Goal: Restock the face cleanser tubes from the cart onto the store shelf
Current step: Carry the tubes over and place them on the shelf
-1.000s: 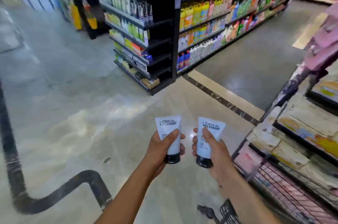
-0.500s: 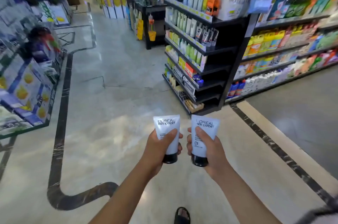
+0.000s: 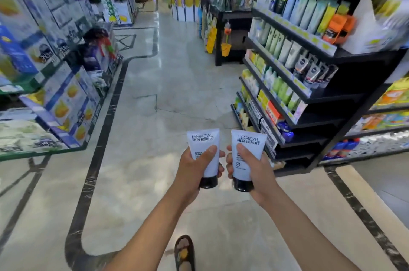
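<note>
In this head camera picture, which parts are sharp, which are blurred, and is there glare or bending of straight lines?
Head view: the left tube and right tube are sharp, print readable; head view: the stacked boxes at left are smeared; head view: the floor shows soft glare; head view: the black shelf leans, a wide-angle distortion.

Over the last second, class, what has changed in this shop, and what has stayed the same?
The person has turned left: the cart has left the view, the black shelf now stands close on the right, and a sandalled foot shows below. Unchanged: the left hand grips the left tube, the right hand the right tube, caps down.
</note>
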Motion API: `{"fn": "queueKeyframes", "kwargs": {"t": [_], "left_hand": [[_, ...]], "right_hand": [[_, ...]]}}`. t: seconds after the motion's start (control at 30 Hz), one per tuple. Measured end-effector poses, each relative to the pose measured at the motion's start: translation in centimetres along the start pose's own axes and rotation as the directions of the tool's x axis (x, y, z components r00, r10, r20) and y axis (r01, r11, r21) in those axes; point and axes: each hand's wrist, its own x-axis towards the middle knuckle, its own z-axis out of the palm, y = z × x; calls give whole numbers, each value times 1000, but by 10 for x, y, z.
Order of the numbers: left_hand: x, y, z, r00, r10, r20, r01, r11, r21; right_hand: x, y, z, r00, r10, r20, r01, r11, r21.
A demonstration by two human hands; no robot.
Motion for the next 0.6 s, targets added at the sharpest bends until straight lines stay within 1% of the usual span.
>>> {"fn": "queueKeyframes", "kwargs": {"t": [0.13, 0.33, 0.5, 0.6], "left_hand": [[89, 22, -16, 1000, 15, 7, -15, 1000, -16], [216, 52, -15, 991, -26, 129, 25, 1000, 13], [304, 57, 16, 962, -76, 261, 58, 995, 76], [355, 54, 40, 944, -112, 312, 85, 991, 99]], "right_hand": [[83, -14, 20, 1000, -9, -3, 9, 1000, 15], [188, -45, 35, 991, -45, -127, 55, 996, 74], [255, -68, 14, 964, -83, -251, 107, 991, 83], [294, -83, -11, 935, -104, -339, 137, 988, 76]]}}
